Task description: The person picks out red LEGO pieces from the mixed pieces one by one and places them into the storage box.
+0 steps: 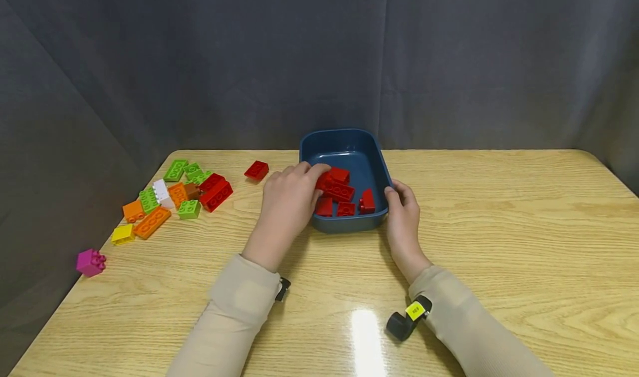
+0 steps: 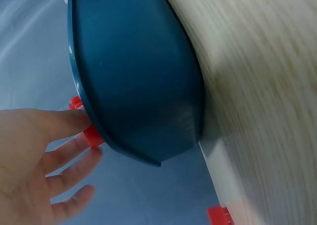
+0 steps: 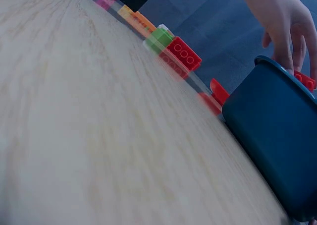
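Tabletop [image 1: 499, 244] is seen stretching widest to R of blue bin [image 1: 349, 226], w/ room also on bin's near side; far edge is nearly met by bin. Blue bin is stood mouth up; approx. five red bricks [image 1: 339, 192] are contained, mostly bunched in its near half, floor shown in far half. Mixed-colour bricks [image 1: 177, 195] are spread well L of bin, nr tabletop's L edge. Bin's R rim is gripped by R hand [image 1: 403, 222], thumb over rim, fingers curled outside. At bin's L rim, a held red brick [image 2: 92, 137] is pinched btwn thumb & fingers of L hand [image 1: 292, 194]; other fingers are spread loosely. A lone red brick [image 1: 257, 170] is seen btwn bin & mixed-colour bricks. A magenta brick [image 1: 91, 262] is seen farthest L of bin, at tabletop's edge.
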Tool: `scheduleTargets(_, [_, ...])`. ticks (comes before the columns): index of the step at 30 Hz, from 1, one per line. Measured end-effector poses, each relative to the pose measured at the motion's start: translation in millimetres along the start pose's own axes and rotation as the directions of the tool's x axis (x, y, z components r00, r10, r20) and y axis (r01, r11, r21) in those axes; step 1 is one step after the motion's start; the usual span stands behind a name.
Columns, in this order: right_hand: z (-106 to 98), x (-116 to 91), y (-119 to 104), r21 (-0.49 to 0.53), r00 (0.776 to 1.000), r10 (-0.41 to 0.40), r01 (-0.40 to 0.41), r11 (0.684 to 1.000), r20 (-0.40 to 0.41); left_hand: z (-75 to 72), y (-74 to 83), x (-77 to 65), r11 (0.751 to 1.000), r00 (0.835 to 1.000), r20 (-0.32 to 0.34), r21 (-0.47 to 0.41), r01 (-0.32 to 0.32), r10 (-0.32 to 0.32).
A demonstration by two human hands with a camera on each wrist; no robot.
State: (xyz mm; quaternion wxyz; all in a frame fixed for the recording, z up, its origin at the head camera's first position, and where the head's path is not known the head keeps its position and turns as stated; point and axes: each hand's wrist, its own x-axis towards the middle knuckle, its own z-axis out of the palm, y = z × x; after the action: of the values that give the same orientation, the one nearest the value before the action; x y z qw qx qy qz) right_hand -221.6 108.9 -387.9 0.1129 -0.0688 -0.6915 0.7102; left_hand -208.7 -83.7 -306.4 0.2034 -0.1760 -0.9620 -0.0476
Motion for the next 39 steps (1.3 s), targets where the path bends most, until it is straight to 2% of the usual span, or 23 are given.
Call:
scheduleTargets(19, [-1.1,-0.5,0.5,-0.006,1.000,0.012,-0.012,1.000,0.009,11.2,15.5,-2.0,0.997,0.998,0.002,0.043,-0.058,0.058])
scheduleTargets(29, [-0.7,-0.5,0.0,0.003,1.000,0.012,-0.012,1.000,0.010,11.7,18.6,-1.3,0.999,0.998,0.051,0.042,-0.027,0.025])
scheduleTargets(39, [-0.6,0.4,0.9,-0.004,1.000,0.014,-0.014,1.000,0.008,13.8,19.9,-1.3,0.999,0.996,0.091,0.040,-0.024,0.020])
